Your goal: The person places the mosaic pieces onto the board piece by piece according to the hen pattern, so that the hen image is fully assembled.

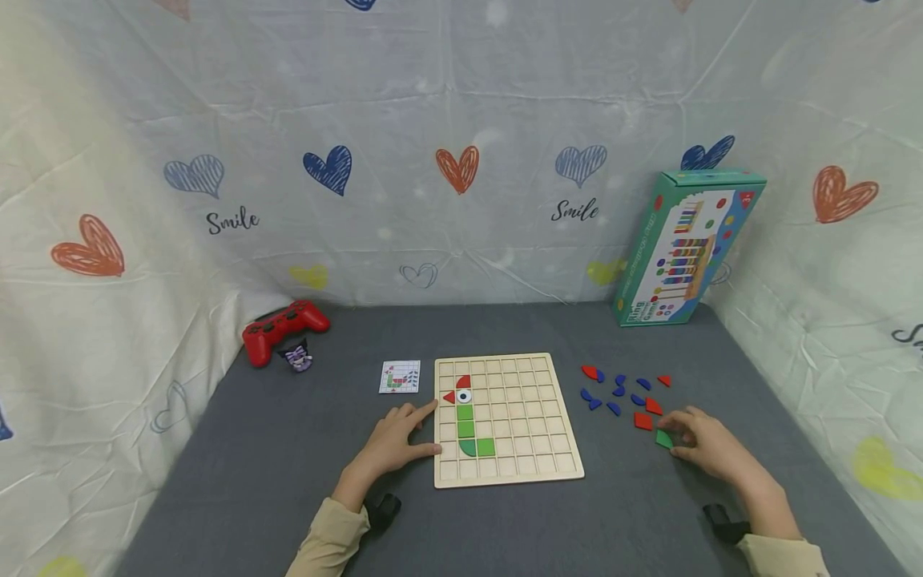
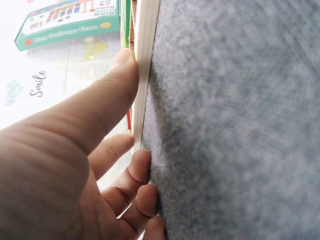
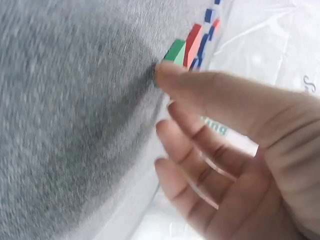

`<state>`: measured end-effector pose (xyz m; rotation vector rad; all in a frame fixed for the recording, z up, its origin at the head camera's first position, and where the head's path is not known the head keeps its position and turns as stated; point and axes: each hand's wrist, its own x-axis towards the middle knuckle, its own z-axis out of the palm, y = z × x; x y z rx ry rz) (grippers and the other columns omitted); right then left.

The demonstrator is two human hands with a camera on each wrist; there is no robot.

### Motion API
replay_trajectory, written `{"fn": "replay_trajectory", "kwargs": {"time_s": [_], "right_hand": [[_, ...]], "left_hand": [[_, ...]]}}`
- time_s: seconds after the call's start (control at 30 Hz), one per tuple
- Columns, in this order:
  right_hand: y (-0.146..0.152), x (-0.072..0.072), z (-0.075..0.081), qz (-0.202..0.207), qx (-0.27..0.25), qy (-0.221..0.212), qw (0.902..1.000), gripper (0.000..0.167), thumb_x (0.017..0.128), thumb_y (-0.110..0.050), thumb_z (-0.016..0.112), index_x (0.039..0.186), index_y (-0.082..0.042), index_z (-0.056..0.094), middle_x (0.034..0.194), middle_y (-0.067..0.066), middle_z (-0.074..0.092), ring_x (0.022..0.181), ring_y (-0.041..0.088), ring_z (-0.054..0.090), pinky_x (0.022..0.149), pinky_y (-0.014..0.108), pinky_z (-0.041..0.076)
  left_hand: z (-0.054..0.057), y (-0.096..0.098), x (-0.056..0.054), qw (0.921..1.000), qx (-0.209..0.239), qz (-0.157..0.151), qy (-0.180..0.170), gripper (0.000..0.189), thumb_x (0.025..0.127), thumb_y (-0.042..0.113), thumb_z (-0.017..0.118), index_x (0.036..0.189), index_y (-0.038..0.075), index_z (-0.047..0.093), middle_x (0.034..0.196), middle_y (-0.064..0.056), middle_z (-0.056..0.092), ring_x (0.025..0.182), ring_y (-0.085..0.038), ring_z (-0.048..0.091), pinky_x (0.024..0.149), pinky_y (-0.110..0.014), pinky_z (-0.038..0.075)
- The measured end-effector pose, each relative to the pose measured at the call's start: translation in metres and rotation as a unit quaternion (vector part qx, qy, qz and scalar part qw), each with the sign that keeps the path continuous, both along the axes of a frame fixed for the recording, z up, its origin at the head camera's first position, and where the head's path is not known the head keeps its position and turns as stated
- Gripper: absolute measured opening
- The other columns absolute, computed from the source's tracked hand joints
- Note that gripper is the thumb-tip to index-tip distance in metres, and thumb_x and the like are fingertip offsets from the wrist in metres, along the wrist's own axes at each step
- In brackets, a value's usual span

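Observation:
A wooden grid board (image 1: 515, 417) lies on the table, with several red and green pieces and an eye piece set in its left columns. My left hand (image 1: 392, 441) rests at the board's left edge, thumb and index finger spread and touching it. In the left wrist view the thumb (image 2: 107, 95) lies against the wooden rim. To the right of the board, my right hand (image 1: 710, 445) pinches a green piece (image 1: 663, 438) at table level between thumb and index finger. The right wrist view shows the thumb against this green piece (image 3: 175, 51); the index fingertip's contact is hidden.
Red pieces (image 1: 642, 421) and several small blue pieces (image 1: 614, 409) lie scattered right of the board. A picture card (image 1: 400, 377) is at its upper left. Further left are a red game controller (image 1: 284, 327) and a small purple figure (image 1: 297, 357). A green box (image 1: 688, 248) stands at back right.

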<state>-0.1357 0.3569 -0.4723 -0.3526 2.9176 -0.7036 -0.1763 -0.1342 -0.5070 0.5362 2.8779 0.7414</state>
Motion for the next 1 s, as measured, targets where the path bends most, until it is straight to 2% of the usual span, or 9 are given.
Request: {"fn": "replay_trajectory", "kwargs": {"time_s": [0.1,0.3,0.6,0.77,1.0], "right_hand": [[0.0005,-0.0003,0.0,0.016,-0.002,-0.002,0.9999,0.034,0.071,-0.001,0.075,0.102,-0.01,0.066,0.095,0.005,0.055,0.082,0.021,0.057,0.068,0.034,0.048],[0.001,-0.0016,-0.0006,0.042,-0.001,0.003,0.9991,0.032,0.07,0.002,0.075,0.1,-0.006,0.066,0.094,0.005,0.057,0.076,0.014,0.055,0.063,0.027,0.045],[0.0001,-0.0026,-0.0036,0.027,0.003,0.016,0.9995,0.028,0.072,-0.004,0.076,0.097,-0.005,0.066,0.086,0.0,0.057,0.072,0.008,0.052,0.062,0.025,0.044],[-0.0021,0.0002,-0.0054,0.004,0.013,0.023,0.9996,0.026,0.072,-0.012,0.077,0.096,-0.009,0.066,0.087,-0.001,0.055,0.074,0.009,0.051,0.063,0.026,0.043],[-0.0064,0.0016,-0.0074,0.006,0.023,0.036,0.9991,0.022,0.073,-0.017,0.077,0.089,-0.012,0.064,0.088,-0.002,0.054,0.074,0.01,0.051,0.064,0.027,0.044]], "left_hand": [[-0.0003,-0.0001,-0.0002,1.0,0.003,-0.002,0.0,0.078,0.074,0.051,0.071,0.14,0.02,0.043,0.083,0.004,0.041,0.07,-0.013,0.031,0.064,-0.029,0.027],[0.0008,-0.0001,-0.0001,1.0,0.006,0.0,-0.001,0.078,0.074,0.05,0.071,0.14,0.02,0.043,0.083,0.004,0.041,0.07,-0.012,0.031,0.064,-0.029,0.027],[-0.0001,-0.0005,-0.0003,1.0,0.008,0.002,-0.003,0.077,0.074,0.05,0.071,0.14,0.02,0.043,0.083,0.004,0.042,0.07,-0.013,0.032,0.063,-0.029,0.027],[-0.0007,-0.0005,0.0,1.0,0.009,0.0,-0.003,0.077,0.075,0.05,0.071,0.14,0.021,0.043,0.083,0.004,0.041,0.07,-0.013,0.031,0.063,-0.029,0.027],[-0.0005,-0.0002,0.001,1.0,0.009,-0.001,-0.001,0.077,0.075,0.049,0.071,0.141,0.02,0.043,0.083,0.003,0.042,0.07,-0.013,0.031,0.063,-0.029,0.026]]}}
